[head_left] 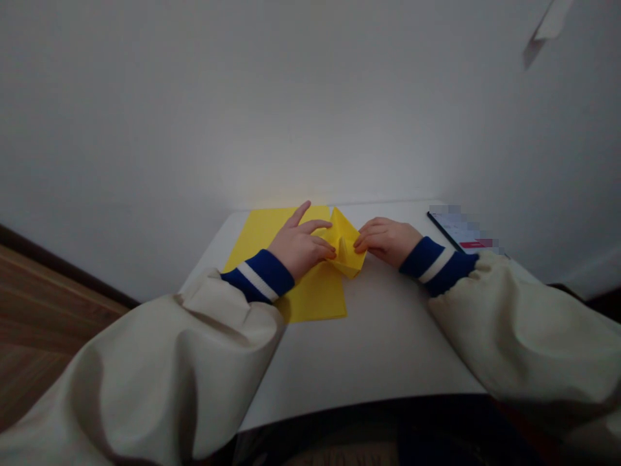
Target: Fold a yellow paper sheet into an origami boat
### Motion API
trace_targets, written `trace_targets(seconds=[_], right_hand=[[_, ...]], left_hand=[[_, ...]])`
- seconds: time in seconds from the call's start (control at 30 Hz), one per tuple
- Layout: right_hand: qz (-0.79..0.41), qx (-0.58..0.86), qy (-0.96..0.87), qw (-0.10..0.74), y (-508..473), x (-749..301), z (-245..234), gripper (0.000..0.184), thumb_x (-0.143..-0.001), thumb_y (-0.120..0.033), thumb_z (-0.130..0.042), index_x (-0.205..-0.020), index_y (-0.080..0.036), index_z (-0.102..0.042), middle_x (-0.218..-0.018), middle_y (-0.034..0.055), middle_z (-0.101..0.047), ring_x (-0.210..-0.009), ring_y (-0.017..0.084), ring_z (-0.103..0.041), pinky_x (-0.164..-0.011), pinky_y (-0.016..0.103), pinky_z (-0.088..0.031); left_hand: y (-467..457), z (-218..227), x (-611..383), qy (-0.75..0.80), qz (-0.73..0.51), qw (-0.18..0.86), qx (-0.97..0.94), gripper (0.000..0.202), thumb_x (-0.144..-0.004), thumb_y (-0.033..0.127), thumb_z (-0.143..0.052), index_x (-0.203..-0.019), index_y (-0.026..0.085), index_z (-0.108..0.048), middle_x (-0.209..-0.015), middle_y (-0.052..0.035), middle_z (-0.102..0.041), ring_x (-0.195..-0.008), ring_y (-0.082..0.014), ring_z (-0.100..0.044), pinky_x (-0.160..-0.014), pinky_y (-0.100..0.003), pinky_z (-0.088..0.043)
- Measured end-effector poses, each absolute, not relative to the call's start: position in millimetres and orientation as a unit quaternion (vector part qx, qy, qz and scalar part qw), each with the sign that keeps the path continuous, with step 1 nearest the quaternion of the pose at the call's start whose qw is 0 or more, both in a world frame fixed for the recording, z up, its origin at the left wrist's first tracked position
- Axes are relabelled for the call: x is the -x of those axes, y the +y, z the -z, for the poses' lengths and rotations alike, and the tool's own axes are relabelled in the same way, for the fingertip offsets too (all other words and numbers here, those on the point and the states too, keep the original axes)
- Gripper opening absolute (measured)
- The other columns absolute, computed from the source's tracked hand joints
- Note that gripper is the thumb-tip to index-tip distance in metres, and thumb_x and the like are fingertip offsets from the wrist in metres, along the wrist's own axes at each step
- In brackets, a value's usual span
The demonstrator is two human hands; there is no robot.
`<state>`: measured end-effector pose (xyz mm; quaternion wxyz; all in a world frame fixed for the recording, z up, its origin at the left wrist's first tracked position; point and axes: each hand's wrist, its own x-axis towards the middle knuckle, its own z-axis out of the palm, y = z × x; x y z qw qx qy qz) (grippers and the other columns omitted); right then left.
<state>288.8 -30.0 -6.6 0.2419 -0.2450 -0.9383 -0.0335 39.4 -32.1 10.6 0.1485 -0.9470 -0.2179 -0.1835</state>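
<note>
Between my hands is a folded piece of yellow paper (345, 234), with a pointed top and a raised fold in its middle. My left hand (305, 244) presses lower fingers on its left side, while the index finger stretches away upward. At its right edge, my right hand (385, 238) pinches the paper, fingers bent together and thumb mostly hidden. Flat beneath my left hand lies a larger yellow sheet (317, 301), partly covered by the hand and the folded paper.
The white table (383, 349) stands against a pale wall (310, 103). A phone or tablet (456, 230) with a lit screen lies at the back right, by my right sleeve. Brown wood panelling (53, 310) is at the left.
</note>
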Motion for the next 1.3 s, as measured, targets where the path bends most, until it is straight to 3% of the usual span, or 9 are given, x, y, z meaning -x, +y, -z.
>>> trace_targets(seconds=[0.1, 0.23, 0.4, 0.53, 0.63, 0.77, 0.93, 1.1, 1.3], right_hand=[[0.024, 0.275, -0.927, 0.253, -32.8, -287.6, 6.7, 0.026, -0.082, -0.013, -0.044, -0.087, -0.024, -0.067, -0.094, 0.0021, -0.069, -0.093, 0.017, -0.058, -0.084, 0.037, -0.049], [0.004, 0.321, -0.888, 0.329, -39.3, -282.3, 1.4, 0.031, -0.080, -0.010, -0.042, -0.099, -0.022, -0.064, -0.109, 0.0057, -0.064, -0.102, 0.018, -0.057, -0.087, 0.041, -0.048], [-0.077, 0.356, -0.839, 0.405, -46.3, -276.0, -6.7, 0.030, -0.088, -0.023, -0.036, -0.096, -0.019, -0.064, -0.106, 0.0093, -0.064, -0.099, 0.019, -0.058, -0.072, 0.038, -0.055], [-0.111, 0.384, -0.840, 0.367, -43.9, -275.0, -1.7, 0.033, -0.076, -0.031, -0.058, -0.106, -0.019, -0.060, -0.121, 0.0123, -0.056, -0.095, 0.021, -0.060, -0.051, 0.028, -0.055], [-0.110, 0.403, -0.830, 0.370, -39.9, -275.9, 4.8, 0.036, -0.071, -0.023, -0.061, -0.106, -0.018, -0.059, -0.125, 0.0137, -0.053, -0.088, 0.018, -0.062, -0.050, 0.026, -0.055], [-0.115, 0.423, -0.811, 0.387, -37.5, -277.4, 8.2, 0.024, -0.071, -0.018, -0.057, -0.096, -0.018, -0.060, -0.120, 0.0125, -0.056, -0.078, 0.015, -0.065, -0.053, 0.027, -0.056], [-0.109, 0.453, -0.794, 0.391, -36.9, -278.4, 6.7, 0.009, -0.074, -0.018, -0.053, -0.080, -0.018, -0.059, -0.104, 0.0086, -0.066, -0.071, 0.014, -0.064, -0.060, 0.030, -0.056], [-0.085, 0.494, -0.786, 0.363, -37.4, -283.4, 4.0, 0.008, -0.072, -0.022, -0.057, -0.077, -0.018, -0.061, -0.075, 0.0032, -0.069, -0.062, 0.014, -0.063, -0.058, 0.029, -0.053], [-0.098, 0.482, -0.806, 0.329, -30.3, -303.0, 4.0, 0.013, -0.072, -0.033, -0.061, -0.073, -0.020, -0.064, -0.071, 0.0023, -0.069, -0.065, 0.016, -0.064, -0.056, 0.029, -0.051]], left_hand=[[-34.1, -9.9, -39.9, -0.216, 0.190, 0.166, 0.943, 0.021, -0.084, 0.018, -0.053, -0.090, 0.032, -0.067, -0.090, 0.0051, -0.071, -0.113, -0.0200, -0.053, -0.109, -0.058, -0.014], [-36.6, -8.9, -40.5, -0.225, 0.209, 0.204, 0.930, 0.019, -0.085, 0.020, -0.052, -0.090, 0.031, -0.067, -0.085, 0.0028, -0.070, -0.107, -0.0204, -0.055, -0.107, -0.057, -0.021], [-38.1, -8.1, -41.7, -0.251, 0.189, 0.277, 0.908, 0.018, -0.086, 0.025, -0.052, -0.077, 0.028, -0.068, -0.070, 0.0018, -0.064, -0.099, -0.0192, -0.056, -0.109, -0.053, -0.021], [-38.6, -8.4, -43.0, -0.264, 0.178, 0.278, 0.906, 0.013, -0.081, 0.031, -0.058, -0.075, 0.026, -0.068, -0.071, -0.0002, -0.063, -0.093, -0.0209, -0.055, -0.105, -0.053, -0.028], [-41.5, -9.9, -43.9, -0.268, 0.193, 0.240, 0.913, 0.014, -0.076, 0.034, -0.062, -0.084, 0.024, -0.068, -0.082, -0.0036, -0.063, -0.096, -0.0238, -0.053, -0.101, -0.054, -0.030], [-48.1, -11.7, -44.5, -0.307, 0.268, 0.192, 0.893, 0.027, -0.074, 0.038, -0.061, -0.095, 0.021, -0.065, -0.107, -0.0095, -0.057, -0.109, -0.0292, -0.045, -0.103, -0.055, -0.026], [-38.9, -3.9, -39.8, -0.428, 0.391, 0.121, 0.806, 0.031, -0.082, 0.026, -0.048, -0.112, 0.019, -0.055, -0.125, -0.0120, -0.045, -0.117, -0.0284, -0.040, -0.100, -0.052, -0.030], [-20.3, 5.8, -31.6, -0.424, 0.405, -0.012, 0.810, 0.032, -0.085, 0.024, -0.038, -0.112, 0.014, -0.052, -0.112, -0.0118, -0.054, -0.109, -0.0230, -0.048, -0.095, -0.045, -0.039], [-24.8, 0.4, -31.2, -0.418, 0.322, -0.072, 0.847, 0.025, -0.075, 0.027, -0.052, -0.097, 0.015, -0.059, -0.099, -0.0087, -0.056, -0.090, -0.0206, -0.055, -0.078, -0.038, -0.050]])
